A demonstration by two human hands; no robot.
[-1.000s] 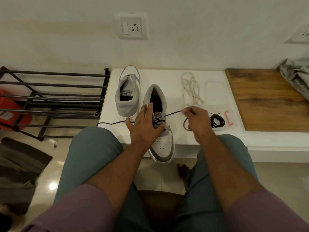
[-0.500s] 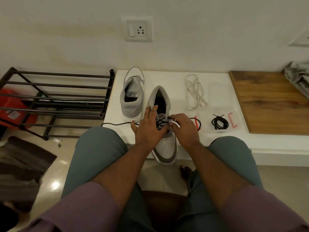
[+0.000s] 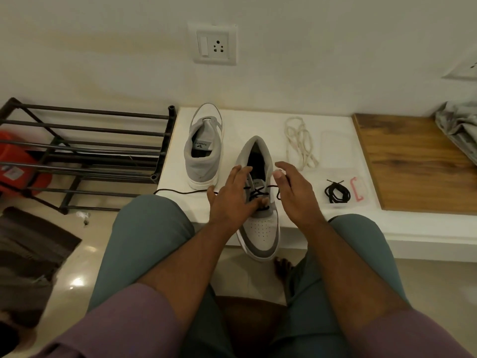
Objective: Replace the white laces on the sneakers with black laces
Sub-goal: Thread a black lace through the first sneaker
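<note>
- Now, in the head view, the right hand (image 3: 294, 192) is seen drawn back from the eyelets where it worked half a second ago; its fingers (image 3: 280, 167) are spread wide and hold nothing, just beside the near sneaker (image 3: 260, 223).
- The left hand (image 3: 233, 197) is kept laid over the shoe's throat, fingers straight, pressing on the crossed black lace (image 3: 258, 192).
- The near sneaker is set on the white table (image 3: 335, 223) with its long axis toward the person, toe overhanging the front edge, heel toward the wall.
- The lace's free end is trailed left along the edge.
</note>
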